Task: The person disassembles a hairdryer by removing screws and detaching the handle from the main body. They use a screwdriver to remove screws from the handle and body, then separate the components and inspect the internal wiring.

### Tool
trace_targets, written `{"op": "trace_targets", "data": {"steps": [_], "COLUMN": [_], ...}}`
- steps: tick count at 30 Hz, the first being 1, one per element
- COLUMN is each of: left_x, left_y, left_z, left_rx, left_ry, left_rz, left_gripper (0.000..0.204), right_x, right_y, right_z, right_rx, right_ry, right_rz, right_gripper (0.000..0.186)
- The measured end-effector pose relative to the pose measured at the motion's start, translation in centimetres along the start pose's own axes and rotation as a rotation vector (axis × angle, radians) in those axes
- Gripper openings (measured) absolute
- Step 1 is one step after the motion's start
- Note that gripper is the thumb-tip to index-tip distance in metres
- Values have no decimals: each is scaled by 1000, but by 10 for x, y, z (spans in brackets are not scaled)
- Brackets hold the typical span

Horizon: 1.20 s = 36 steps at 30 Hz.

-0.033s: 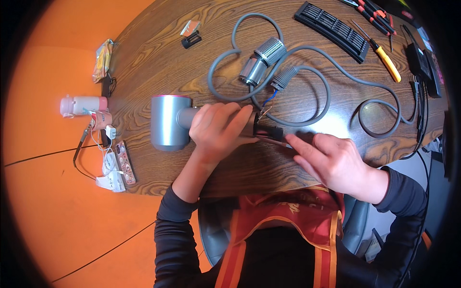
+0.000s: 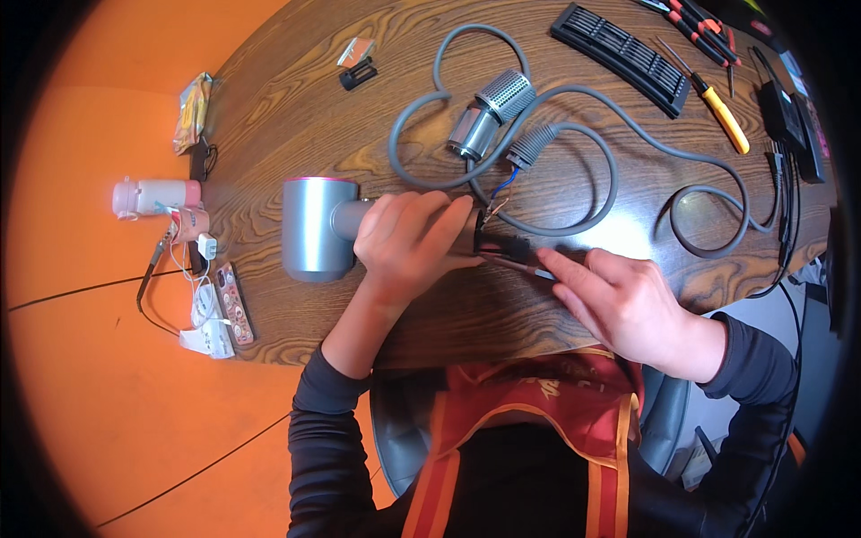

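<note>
A grey hair dryer (image 2: 320, 229) with a pink-rimmed head lies on its side on the wooden table. My left hand (image 2: 401, 240) is wrapped round its handle. From the handle's open right end juts a black part (image 2: 504, 245), with thin bare wires beside it. A slim metal tool (image 2: 520, 265), perhaps tweezers, is pinched in my right hand (image 2: 619, 300), its tip against the underside of the black part. Just beyond lie a grey cord end piece (image 2: 532, 145) with blue wire and a perforated silver cylinder (image 2: 505, 95).
Grey cord (image 2: 605, 170) loops over the table (image 2: 296, 108). At the far right are a black bit case (image 2: 619, 58), a yellow-handled screwdriver (image 2: 725, 119) and red-black pliers (image 2: 704, 31). A phone (image 2: 235, 305), white cables and a pink-white bottle (image 2: 157, 197) are at left.
My right hand has slid slightly to the right along the tool, so a little more of it shows. My left hand and the hair dryer look unmoved.
</note>
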<state>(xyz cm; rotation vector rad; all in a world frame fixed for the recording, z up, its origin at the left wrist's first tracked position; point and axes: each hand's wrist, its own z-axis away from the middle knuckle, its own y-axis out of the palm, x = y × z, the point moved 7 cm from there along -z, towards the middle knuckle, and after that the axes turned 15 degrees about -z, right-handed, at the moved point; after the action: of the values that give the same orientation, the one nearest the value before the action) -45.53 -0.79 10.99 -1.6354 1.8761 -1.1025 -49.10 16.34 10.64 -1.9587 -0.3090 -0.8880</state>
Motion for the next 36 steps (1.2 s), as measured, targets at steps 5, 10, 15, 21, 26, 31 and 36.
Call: {"op": "trace_targets", "data": {"steps": [5, 10, 15, 21, 26, 31, 36], "left_x": [-3, -4, -3, -2, -2, -10, -25], "left_y": [0, 0, 1, -2, -17, -28, -36], "left_z": [-1, -2, 0, -1, -15, -38, -54], "left_rx": [-26, -33, -46, -28, -105, -259, -339], "left_ry": [22, 21, 14, -21, -160, -368, -580], "left_rz": [-7, -9, -21, -28, 2, 24, 58], "left_gripper": [44, 43, 41, 44, 52, 57, 52], "right_x": [-3, -1, 1, 5, 28, 51, 65], "right_y": [-5, -10, -11, -26, -79, -106, -111], "right_z": [-2, -6, -6, -21, -45, -57, -55], "right_rx": [-63, -58, -43, -45, -118, -496, -796], "right_ry": [29, 4, -89, -9, 29, -212, -443], "right_rz": [-227, -298, -237, -356, -416, -489, -404], "right_gripper": [19, 14, 11, 16, 24, 50, 70]}}
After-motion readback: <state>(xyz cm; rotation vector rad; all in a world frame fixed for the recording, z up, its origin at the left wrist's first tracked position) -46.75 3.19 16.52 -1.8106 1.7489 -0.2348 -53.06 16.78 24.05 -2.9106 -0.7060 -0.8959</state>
